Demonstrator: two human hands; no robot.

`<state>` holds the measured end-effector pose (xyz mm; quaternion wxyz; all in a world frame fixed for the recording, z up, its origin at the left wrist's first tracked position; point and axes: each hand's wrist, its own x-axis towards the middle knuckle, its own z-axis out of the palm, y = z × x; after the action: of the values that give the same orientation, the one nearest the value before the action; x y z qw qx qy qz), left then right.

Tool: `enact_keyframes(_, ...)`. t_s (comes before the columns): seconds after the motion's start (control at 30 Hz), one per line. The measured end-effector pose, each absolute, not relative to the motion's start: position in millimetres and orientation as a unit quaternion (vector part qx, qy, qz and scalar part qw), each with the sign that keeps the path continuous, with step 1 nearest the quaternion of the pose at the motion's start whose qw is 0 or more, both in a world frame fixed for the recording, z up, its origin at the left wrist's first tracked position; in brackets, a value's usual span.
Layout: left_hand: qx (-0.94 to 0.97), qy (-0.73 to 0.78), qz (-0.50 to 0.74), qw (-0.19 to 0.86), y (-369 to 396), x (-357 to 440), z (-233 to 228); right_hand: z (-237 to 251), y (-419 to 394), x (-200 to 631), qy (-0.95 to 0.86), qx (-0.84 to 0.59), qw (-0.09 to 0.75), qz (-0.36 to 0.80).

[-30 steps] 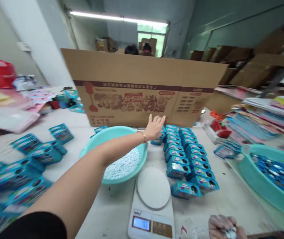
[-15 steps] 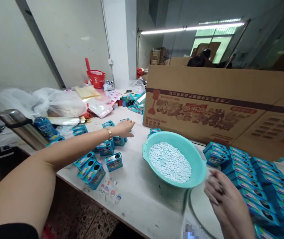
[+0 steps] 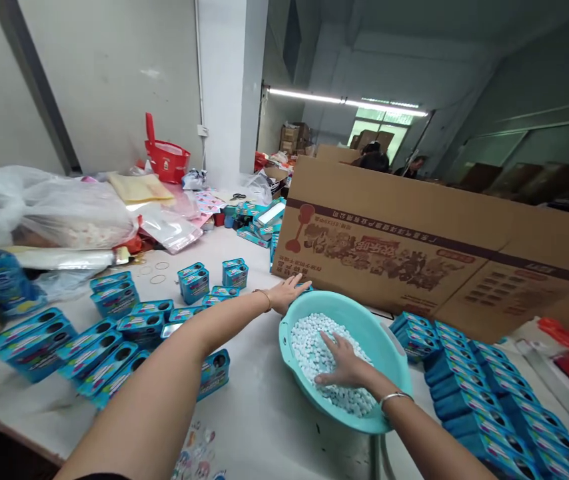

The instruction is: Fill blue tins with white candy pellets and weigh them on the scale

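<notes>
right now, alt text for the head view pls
The right hand lies flat on small white tablets in a teal basin, while the left hand rests at its rim. Blue boxes lie around on the white table.

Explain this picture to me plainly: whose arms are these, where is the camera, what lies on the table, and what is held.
The camera sits on a person's head, looking down along both bare arms. The left hand rests on the far rim of a teal basin. The right hand lies flat, fingers spread, on the small white tablets inside it. Neither hand grips anything. On the white table lie many small blue tins, scattered at left and in neat rows at right. A big cardboard box stands behind the basin, and plastic bags are piled at far left.
</notes>
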<state>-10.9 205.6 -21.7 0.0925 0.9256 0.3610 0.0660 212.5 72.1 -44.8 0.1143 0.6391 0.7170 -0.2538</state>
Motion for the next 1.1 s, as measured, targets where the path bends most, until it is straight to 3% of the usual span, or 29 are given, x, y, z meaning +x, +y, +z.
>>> enact_keyframes(0.33,0.9,0.393,0.107,0.154,229,-13,-37,-32,64,177,0.81,0.492,0.027,-0.317)
enact_keyframes(0.57,0.872,0.461,0.078,0.143,205,-54,-21,-29,31,207,0.793,0.498,0.075,-0.342)
enact_keyframes(0.73,0.843,0.517,0.08,0.125,173,-87,6,-31,33,219,0.631,0.586,-0.13,-0.491)
enact_keyframes(0.87,0.839,0.521,0.105,0.114,140,-105,47,-23,39,232,0.512,0.612,-0.245,-0.551)
enact_keyframes(1.1,0.853,0.449,0.197,0.181,52,-85,122,-5,33,261,0.283,0.547,-0.452,-0.645)
